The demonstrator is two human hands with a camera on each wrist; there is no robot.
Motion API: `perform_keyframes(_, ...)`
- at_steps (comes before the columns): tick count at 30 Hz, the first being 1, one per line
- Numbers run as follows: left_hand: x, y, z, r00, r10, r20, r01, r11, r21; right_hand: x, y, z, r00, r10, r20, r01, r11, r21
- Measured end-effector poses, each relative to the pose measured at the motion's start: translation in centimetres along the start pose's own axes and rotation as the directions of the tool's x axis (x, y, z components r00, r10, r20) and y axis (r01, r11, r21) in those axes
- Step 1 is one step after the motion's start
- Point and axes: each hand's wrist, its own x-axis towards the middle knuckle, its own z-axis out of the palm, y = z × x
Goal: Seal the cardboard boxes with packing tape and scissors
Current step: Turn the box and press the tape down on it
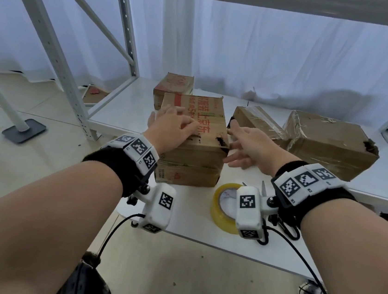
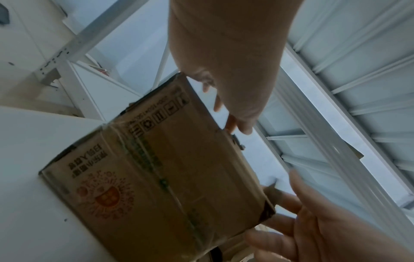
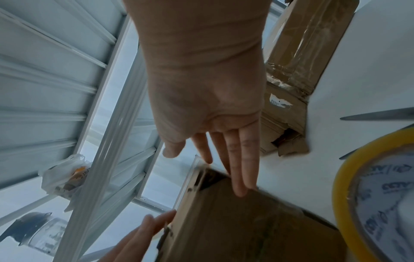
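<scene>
A cardboard box with red print stands on the white table, right in front of me. My left hand rests on its top with the fingers spread over the flaps; in the left wrist view the left hand's fingertips reach over the box's top edge. My right hand is open with straight fingers against the box's right side, by a torn corner. In the right wrist view the right hand's fingertips touch the box. A yellow-edged tape roll lies near the table's front. Scissors lie partly hidden behind my right wrist.
A smaller box stands behind the central one, and two taped boxes sit to the right. White rack posts rise at the left and right, with a shelf overhead. A stand's dark base is on the floor at left.
</scene>
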Motion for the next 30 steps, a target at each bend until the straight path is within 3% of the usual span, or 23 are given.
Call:
perform_keyframes(5,-1.1,0.5,-0.1,0.975,0.198,0.101,-0.195,0.980,-0.039,0.0,0.8,-1.5,0.986,-0.167,-0.024,0.165,0.983,-0.084)
perform_keyframes(10,-1.1,0.6,-0.3,0.971,0.228,0.074,-0.221,0.971,-0.096,-0.1,1.4,-1.4,0.974,-0.228,0.012,0.228,0.966,-0.123)
perform_keyframes(17,-1.2,1.1,-0.7,0.979,0.172,0.111,-0.162,0.983,-0.091,0.0,1.1,-0.7,0.968,-0.243,0.064,0.251,0.954,-0.164)
perform_keyframes(22,-1.8,1.1,-1.2,0.943,0.278,0.181,-0.207,0.920,-0.333,0.0,1.1,-0.7,0.969,-0.240,0.057,0.246,0.952,-0.181)
perform_keyframes(26,-2.2,1.3,-0.8,0.929,0.356,0.097,-0.318,0.906,-0.278,-0.4,1.2,-0.9,0.968,-0.228,0.101,0.244,0.953,-0.183)
perform_keyframes(30,-2.5,1.5,0.2,0.919,0.389,-0.065,-0.393,0.890,-0.230,-0.4,1.4,-1.2,0.955,-0.295,0.039,0.297,0.939,-0.174)
